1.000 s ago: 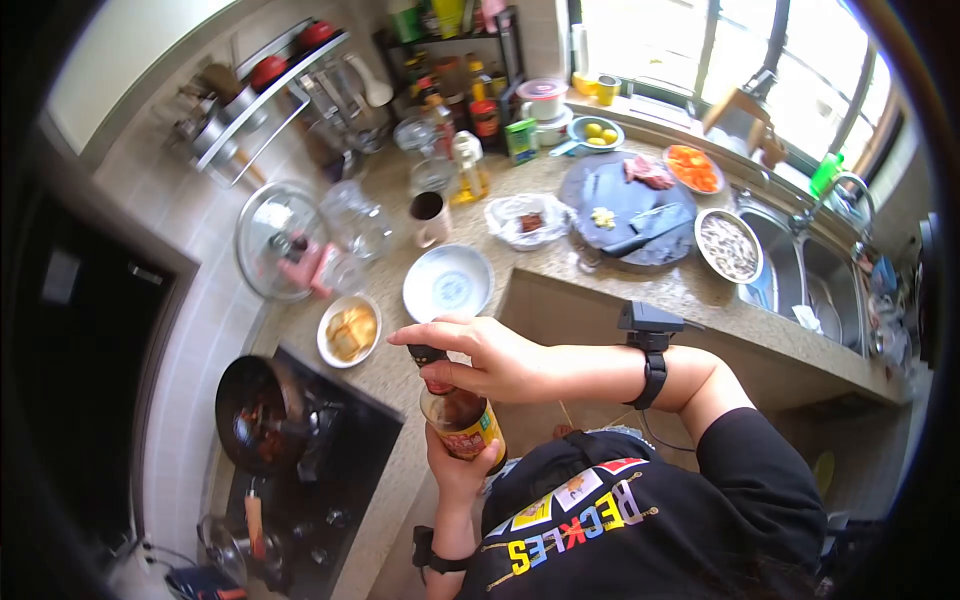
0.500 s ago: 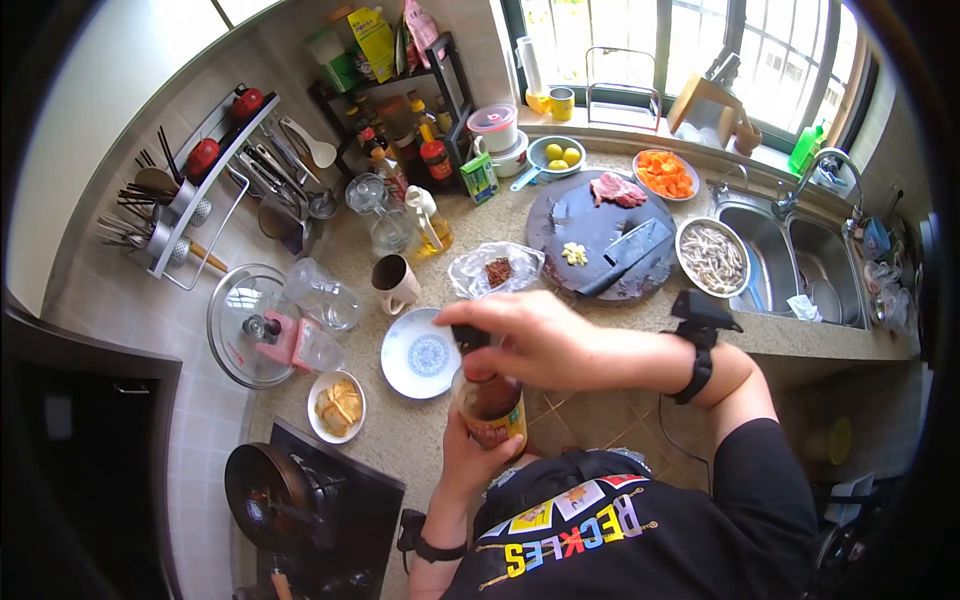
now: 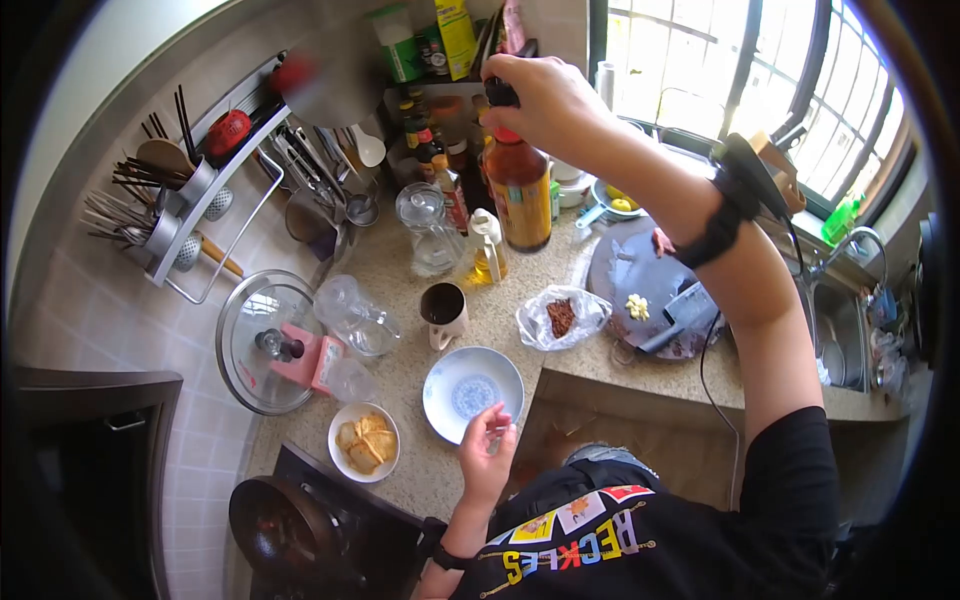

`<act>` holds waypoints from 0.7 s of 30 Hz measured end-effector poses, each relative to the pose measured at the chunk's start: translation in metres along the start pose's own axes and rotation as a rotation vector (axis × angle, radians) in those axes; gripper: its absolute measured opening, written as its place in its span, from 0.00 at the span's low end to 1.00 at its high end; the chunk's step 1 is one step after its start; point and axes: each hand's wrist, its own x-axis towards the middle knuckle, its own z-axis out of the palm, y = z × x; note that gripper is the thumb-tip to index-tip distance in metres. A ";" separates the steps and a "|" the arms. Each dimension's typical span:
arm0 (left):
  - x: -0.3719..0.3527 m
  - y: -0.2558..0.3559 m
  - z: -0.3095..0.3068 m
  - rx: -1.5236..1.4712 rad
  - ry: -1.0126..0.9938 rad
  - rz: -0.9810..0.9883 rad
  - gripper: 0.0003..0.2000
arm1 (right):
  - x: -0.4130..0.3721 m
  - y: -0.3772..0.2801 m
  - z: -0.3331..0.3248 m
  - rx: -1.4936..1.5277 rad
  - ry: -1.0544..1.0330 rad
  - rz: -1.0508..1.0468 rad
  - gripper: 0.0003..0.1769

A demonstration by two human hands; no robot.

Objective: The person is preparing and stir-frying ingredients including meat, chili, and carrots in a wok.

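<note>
My right hand (image 3: 540, 95) grips the dark cap of a brown sauce bottle (image 3: 519, 190) with a yellow label and holds it up in the air, in front of the shelf of condiments (image 3: 440, 150) at the back of the counter. The bottle hangs upright below the hand. My left hand (image 3: 487, 445) is low, near my chest, with fingers loosely apart and nothing in it. It hovers at the near rim of a white and blue plate (image 3: 455, 385) on the counter.
On the stone counter (image 3: 400, 290) stand a brown mug (image 3: 444, 310), a small oil bottle (image 3: 487, 250), a glass jar (image 3: 430, 230), a bag of spice (image 3: 560, 315), a dish of fried pieces (image 3: 364, 442) and a glass lid (image 3: 265, 340). A cutting board (image 3: 650, 290) lies right, a wok (image 3: 285, 530) below.
My right hand has lifted the bottle by its cap from chest height up toward the back shelf. My left hand has let go of the bottle and dropped beside the plate.
</note>
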 end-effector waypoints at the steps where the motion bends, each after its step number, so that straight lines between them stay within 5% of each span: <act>1: 0.005 -0.005 -0.001 0.013 0.001 -0.008 0.17 | 0.016 0.007 0.015 -0.082 -0.007 0.014 0.22; 18: 0.069 -0.004 0.011 0.061 0.233 -0.083 0.11 | 0.130 0.111 0.272 -0.145 -0.009 0.131 0.20; 21: 0.084 0.005 0.011 0.101 0.164 -0.080 0.12 | 0.127 0.123 0.293 -0.178 -0.026 0.118 0.12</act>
